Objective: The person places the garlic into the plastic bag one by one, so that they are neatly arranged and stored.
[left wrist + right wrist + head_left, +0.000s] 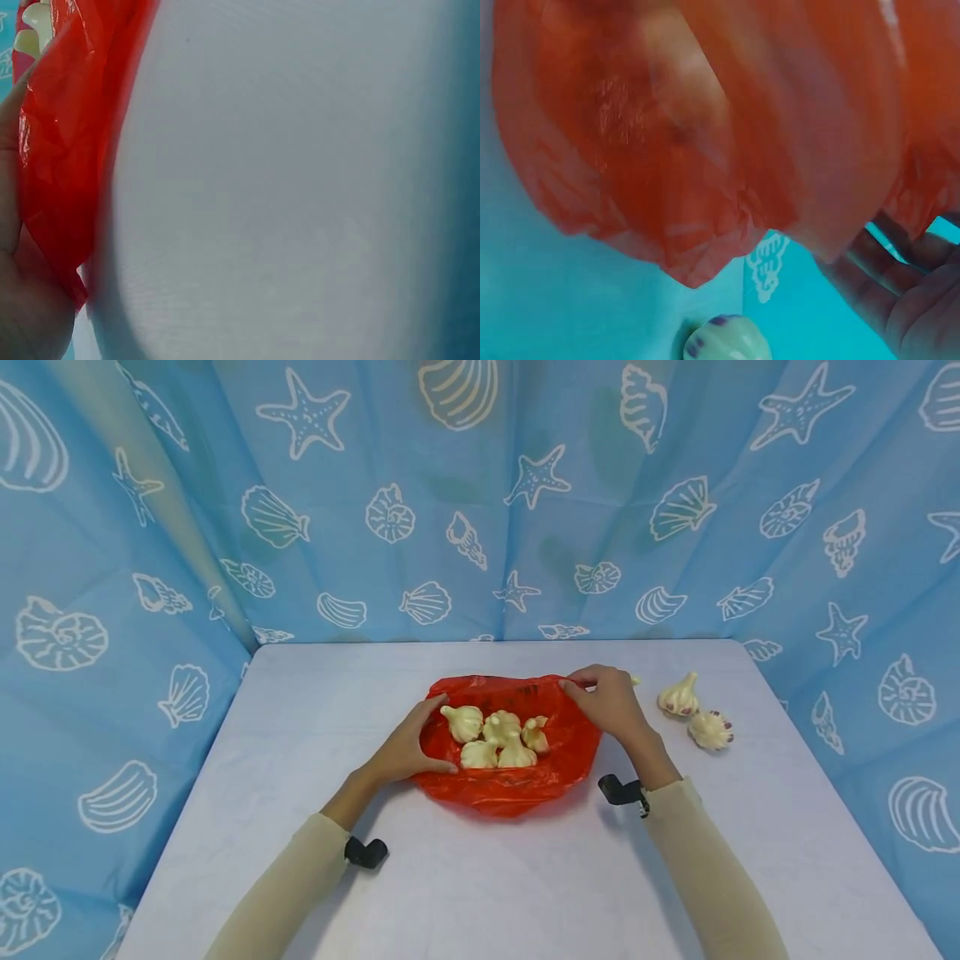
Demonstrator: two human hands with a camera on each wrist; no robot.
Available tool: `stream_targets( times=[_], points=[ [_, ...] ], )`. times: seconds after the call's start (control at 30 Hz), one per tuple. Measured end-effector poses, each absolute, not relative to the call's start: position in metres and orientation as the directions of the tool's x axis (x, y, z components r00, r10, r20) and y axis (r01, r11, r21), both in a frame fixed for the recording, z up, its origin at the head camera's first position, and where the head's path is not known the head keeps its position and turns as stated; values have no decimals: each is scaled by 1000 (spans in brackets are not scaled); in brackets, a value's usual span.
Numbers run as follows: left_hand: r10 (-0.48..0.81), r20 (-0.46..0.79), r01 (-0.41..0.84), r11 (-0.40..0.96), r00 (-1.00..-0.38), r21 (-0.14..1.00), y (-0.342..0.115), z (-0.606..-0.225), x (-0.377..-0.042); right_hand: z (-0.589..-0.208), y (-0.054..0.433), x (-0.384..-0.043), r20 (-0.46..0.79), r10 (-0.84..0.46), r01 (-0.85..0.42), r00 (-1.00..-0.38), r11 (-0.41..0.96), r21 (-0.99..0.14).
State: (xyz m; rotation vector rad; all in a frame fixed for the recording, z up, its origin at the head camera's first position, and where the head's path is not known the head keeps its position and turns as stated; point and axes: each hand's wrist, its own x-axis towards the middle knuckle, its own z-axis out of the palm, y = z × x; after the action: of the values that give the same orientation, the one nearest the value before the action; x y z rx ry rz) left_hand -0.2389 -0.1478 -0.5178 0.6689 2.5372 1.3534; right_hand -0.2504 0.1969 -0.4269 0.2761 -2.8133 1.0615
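A red plastic bag (502, 795) lies on the table with its mouth spread wide, and several garlic bulbs (517, 752) sit inside. My left hand (401, 750) holds the bag's left side, thumb over the near rim and fingers at the far-left rim. In the left wrist view, red plastic (64, 150) covers part of that palm. At the far right corner, my right hand (611, 700) pinches the rim between thumb and fingers. The right wrist view shows the bag's outer side (667, 202) hanging in front of the right hand (919, 300).
Right of the bag lie two garlic bulbs, one pale (678, 696) and one with purplish tips (711, 730). A bit of another pale piece (635, 680) peeks out behind my right hand. A blue shell-print curtain (450, 527) surrounds the white table (480, 893).
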Motion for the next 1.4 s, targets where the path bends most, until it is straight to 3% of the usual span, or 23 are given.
stream_targets(
  times=[0.33,0.67,0.9,1.13,1.4],
  points=[
    [437,124,351,490,-891,798,-154,-502,-238,-416,186,-250,323,-103,-307,-941,659,-687],
    [440,139,371,500,-887,783,-154,-501,-240,-430,194,-249,149,-73,-157,-986,703,-693],
    [421,166,369,463,-892,806,-153,-495,-243,-421,215,-253,179,95,-68,-979,677,-733],
    [426,158,361,453,-891,815,-158,-496,-243,-427,252,-266,274,197,-36,-941,749,-662],
    [424,135,339,455,-895,823,-160,-498,-240,-449,284,-273,195,273,85,-942,757,-648]
  ],
)
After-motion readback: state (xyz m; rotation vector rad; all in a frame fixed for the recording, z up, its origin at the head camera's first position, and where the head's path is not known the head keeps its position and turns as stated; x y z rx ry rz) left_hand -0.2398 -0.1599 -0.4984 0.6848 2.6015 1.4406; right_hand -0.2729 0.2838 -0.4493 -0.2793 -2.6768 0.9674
